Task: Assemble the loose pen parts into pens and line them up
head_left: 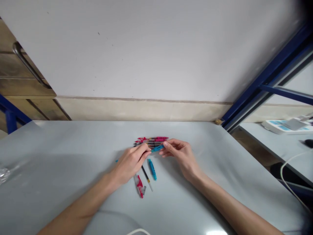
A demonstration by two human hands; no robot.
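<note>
Between both hands, above the middle of the table, is a blue pen (157,148). My left hand (133,160) pinches its left end, and my right hand (177,153) grips its right end between thumb and fingers. Just behind them lies a row of several pens (156,139) with red and dark parts, partly covered by my fingers. In front of the hands rest a blue pen part (152,169), a dark ink refill (146,176) with a yellow band, and a red and clear pen part (139,186) beside a small grey piece (144,190).
The grey table (73,140) meets a pale wall. A clear plastic item (4,175) lies at the far left edge. Blue frame bars (259,81) rise at the right, beside another surface with a white device (283,126) and a white cable (282,176).
</note>
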